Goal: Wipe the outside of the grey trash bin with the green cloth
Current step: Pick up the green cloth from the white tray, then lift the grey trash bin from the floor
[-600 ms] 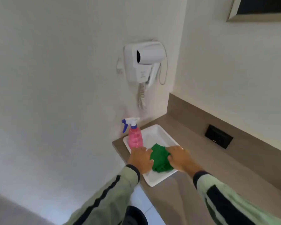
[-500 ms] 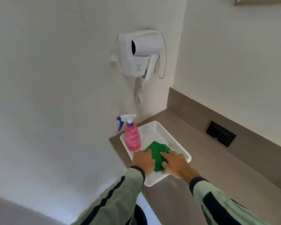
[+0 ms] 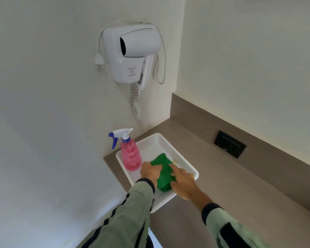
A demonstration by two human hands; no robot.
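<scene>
The green cloth (image 3: pixel 163 172) lies bunched in a white tray (image 3: pixel 156 142) on the brown counter. My left hand (image 3: pixel 150 171) grips the cloth's left side with curled fingers. On the cloth's right side rests my right hand (image 3: pixel 183 183), fingers spread against it. The grey trash bin is not clearly in view; only a dark shape shows at the bottom edge between my sleeves.
A pink spray bottle (image 3: pixel 130 154) with a white and blue trigger stands in the tray's left corner, close to my left hand. A white wall-mounted hair dryer (image 3: pixel 132 54) hangs above. A black wall socket (image 3: pixel 230 146) sits on the backsplash at right. The counter (image 3: pixel 240 185) stretches right.
The camera has moved closer and tilted down. My hands have shifted on the cloth: the left one now grips its left side, the right one lies lower on its right side.
</scene>
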